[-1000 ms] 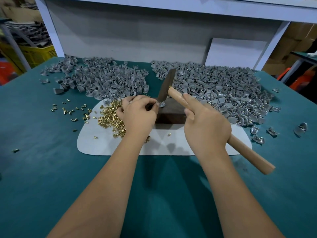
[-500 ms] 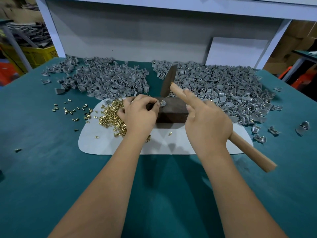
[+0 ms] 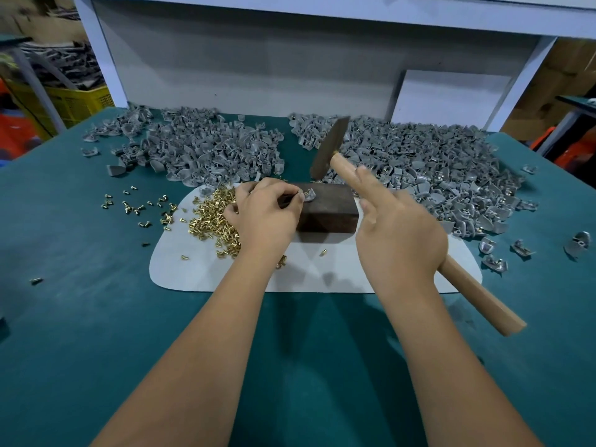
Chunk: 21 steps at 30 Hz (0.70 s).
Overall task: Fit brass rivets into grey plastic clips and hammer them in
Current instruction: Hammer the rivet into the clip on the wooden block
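Brass rivet point(image 3: 309, 191) seemingly seated in the clip point(image 3: 309, 196) on the block point(image 3: 325, 209), pinched by the left hand point(image 3: 263, 211) — right hand point(image 3: 398, 240) grips the raised hammer point(image 3: 329, 146); next, a square downward strike.

Riveted grey clip point(image 3: 309, 195) atop block point(image 3: 327, 209)

1. A single head-worn, wide-angle view looks forward and down across the green table point(image 3: 80, 317); no second view shares the scene.
2. It sits close: both forearms enter from the bottom edge, with the left hand point(image 3: 263, 214) and right hand point(image 3: 400, 240) near mid-frame.
3. It faces a grey back panel point(image 3: 258, 69) along the top of the frame.
4. Straight edges bow toward the frame's corners.
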Motion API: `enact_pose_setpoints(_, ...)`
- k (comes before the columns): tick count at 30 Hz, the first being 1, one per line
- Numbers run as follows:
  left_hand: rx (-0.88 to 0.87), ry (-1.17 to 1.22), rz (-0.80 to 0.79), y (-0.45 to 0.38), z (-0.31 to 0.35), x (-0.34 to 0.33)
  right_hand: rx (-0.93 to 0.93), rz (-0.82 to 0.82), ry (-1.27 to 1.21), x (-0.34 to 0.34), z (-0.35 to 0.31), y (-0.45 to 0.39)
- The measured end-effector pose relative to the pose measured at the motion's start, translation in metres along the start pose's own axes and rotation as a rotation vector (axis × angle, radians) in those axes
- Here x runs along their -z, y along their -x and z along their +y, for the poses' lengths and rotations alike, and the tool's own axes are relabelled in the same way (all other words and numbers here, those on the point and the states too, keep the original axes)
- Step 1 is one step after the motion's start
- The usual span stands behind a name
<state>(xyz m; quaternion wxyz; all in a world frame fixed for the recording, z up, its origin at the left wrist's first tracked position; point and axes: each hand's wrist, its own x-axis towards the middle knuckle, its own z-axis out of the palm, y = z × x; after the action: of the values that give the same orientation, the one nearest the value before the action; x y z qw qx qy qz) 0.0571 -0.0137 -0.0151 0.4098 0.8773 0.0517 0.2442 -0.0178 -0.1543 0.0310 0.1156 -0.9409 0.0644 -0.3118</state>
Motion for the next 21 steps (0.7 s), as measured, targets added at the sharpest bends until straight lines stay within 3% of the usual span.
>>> enact_pose_setpoints(3,-0.002,0.004,-0.005,0.0001,-0.0015,0.0013,0.010,-0.111,0.022,-0.0033,-0.0028,0.0015)
enact_pose_setpoints(9,-0.003,0.005,0.010,0.0007,0.0007,0.0012,-0.058,0.014,-0.057,-0.0031,-0.0005,-0.0007)
enact_pose_setpoints(14,0.004,-0.004,-0.009,0.0000,-0.0004,0.0012,-0.064,-0.076,-0.074,-0.0069,0.0027,-0.0015)
enact_pose_setpoints(19,-0.001,0.032,-0.004,0.0002,-0.0003,0.0016,-0.016,0.049,-0.100,-0.0058,-0.0014,0.0013)
enact_pose_setpoints(21,0.006,0.036,-0.003,0.0004,-0.0004,0.0017,0.037,-0.003,-0.036,-0.0085,-0.0023,0.0043)
